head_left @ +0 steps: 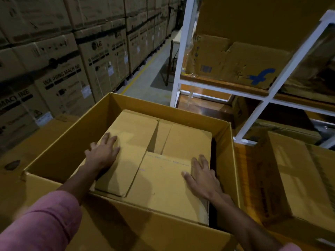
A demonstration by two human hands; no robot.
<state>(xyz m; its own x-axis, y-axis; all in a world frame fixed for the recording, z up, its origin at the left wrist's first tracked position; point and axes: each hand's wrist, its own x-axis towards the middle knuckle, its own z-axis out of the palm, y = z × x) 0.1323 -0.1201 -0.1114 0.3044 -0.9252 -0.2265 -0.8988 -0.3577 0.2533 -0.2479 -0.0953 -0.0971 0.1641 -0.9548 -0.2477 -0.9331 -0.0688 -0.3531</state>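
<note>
The smaller brown cardboard box (186,140) sits inside the large open brown cardboard carton (59,156), close to its right wall, top flaps only loosely folded. The left hand (104,151) lies flat on the left flap, fingers spread. The right hand (201,175) presses the near flap, fingers apart, possibly hooking the box's right edge; the dim light hides it. With nothing gripped, the flaps could spring up, or fingers could get pinched in that narrow right-hand gap.

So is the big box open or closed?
Open. The big box has no flaps over its top, so the smaller box inside it shows.
</note>
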